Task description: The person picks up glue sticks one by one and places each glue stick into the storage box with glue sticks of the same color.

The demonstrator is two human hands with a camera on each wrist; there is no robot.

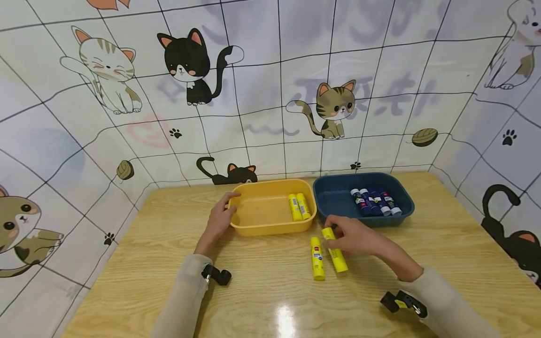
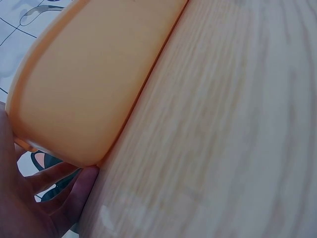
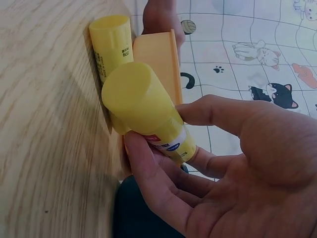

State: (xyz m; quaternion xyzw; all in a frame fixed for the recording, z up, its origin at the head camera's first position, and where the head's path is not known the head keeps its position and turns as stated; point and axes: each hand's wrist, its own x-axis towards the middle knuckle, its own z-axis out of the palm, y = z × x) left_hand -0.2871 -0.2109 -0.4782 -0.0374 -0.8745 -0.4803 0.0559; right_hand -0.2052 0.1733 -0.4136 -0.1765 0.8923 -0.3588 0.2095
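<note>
My right hand (image 1: 355,235) pinches a yellow glue stick (image 3: 148,104) between thumb and fingers, tilted just off the table. Beside it, a second yellow glue stick (image 1: 317,258) lies on the tabletop. My left hand (image 1: 220,216) holds the left end of the yellow tray (image 1: 262,230); in the left wrist view its fingers curl against the tray's end wall. Two yellow glue sticks (image 1: 299,207) lie side by side inside that tray, at its right end. Right of it, a dark blue tray (image 1: 334,190) contains several dark blue glue sticks with white ends (image 1: 374,202).
Both trays stand side by side near the back of the wooden table (image 1: 253,286). Behind them rises a white backdrop (image 1: 262,94) with a grid and cartoon cats. Cameras are strapped to the left wrist (image 1: 217,274) and right wrist (image 1: 401,303).
</note>
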